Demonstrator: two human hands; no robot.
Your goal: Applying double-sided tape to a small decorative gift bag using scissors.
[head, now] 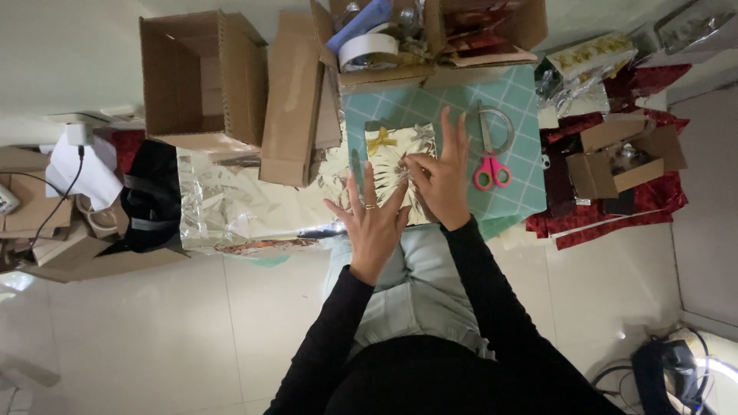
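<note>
1. Head view, centre: a flat parcel (396, 165) wrapped in shiny silver foil, lying on a green cutting mat (511, 100), with a small gold bow (380, 141) near its upper left corner.
2. Left hand (371, 223): spread flat, fingers apart, pressing on the near edge of the parcel; nothing clasped, palm simply bearing down, a ring on one finger.
3. Right hand (442, 173): resting on the right side of the parcel, thumb and forefinger pinched on a fold of foil near the middle, remaining fingers stretched toward the scissors (490, 146).
4. Likely handling: foil thin, light and slippery, quick to crease or tear if tugged; packet beneath probably stiffer. Best taken at the folded edges or held down flat with the palm, not dragged by a loose corner.
5. Left of the parcel: a loose sheet of silver foil (231, 207) crumpled across the floor, beside an open cardboard box (201, 77).
6. Above: another box holding a roll of white tape (367, 48).
7. Right: pink-handled scissors on the mat, then dark red cloth (653, 192) with small cartons on it.
</note>
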